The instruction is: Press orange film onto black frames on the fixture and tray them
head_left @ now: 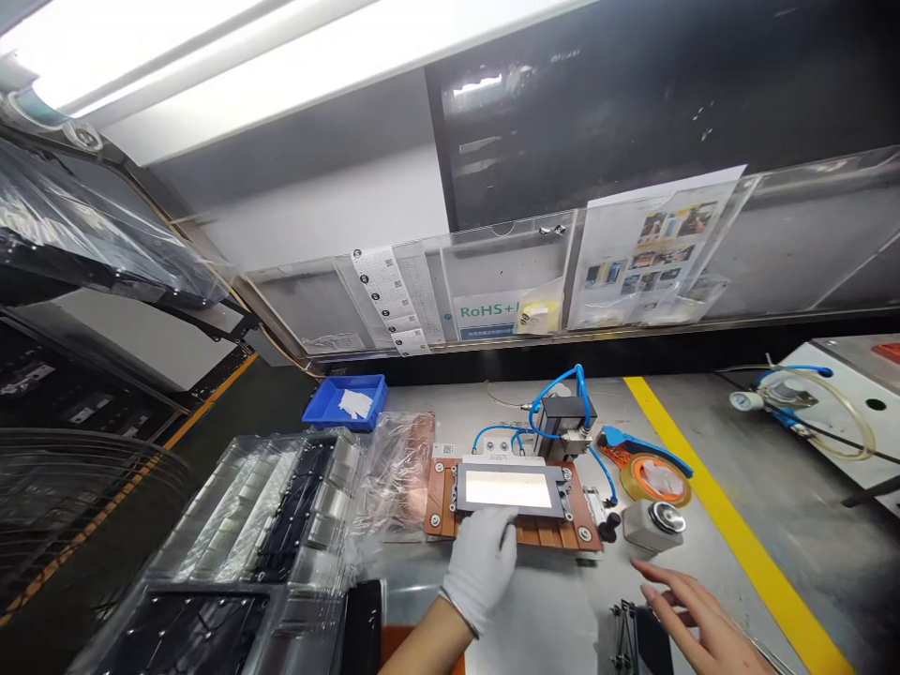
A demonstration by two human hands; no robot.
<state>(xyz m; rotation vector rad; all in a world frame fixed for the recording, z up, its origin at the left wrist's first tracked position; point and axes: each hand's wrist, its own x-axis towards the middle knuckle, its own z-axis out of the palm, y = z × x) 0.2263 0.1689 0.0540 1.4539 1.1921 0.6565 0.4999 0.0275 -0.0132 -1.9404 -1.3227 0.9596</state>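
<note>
My left hand (482,562), in a white glove, is at the front edge of a dark rectangular frame (555,492) with a bright, reflective panel (507,489) in its middle. Its fingers are bent together at that edge, and the fingertips are partly hidden. The frame lies on a brown fixture (442,502) with round metal fasteners at its corners. Bare, with fingers stretched and apart, my right hand (703,623) hovers at the lower right. Close to it are a dark part (651,637) with small metal pieces alongside, and a square bottle with a metal top (653,527).
Clear trays (309,553) with black parts stand at left, below a blue bin (344,403) holding a white glove. Crumpled plastic wrap (386,478) lies left of the fixture. Behind it rises a pneumatic block (562,422) with blue hoses. Tape rolls (657,478) sit right.
</note>
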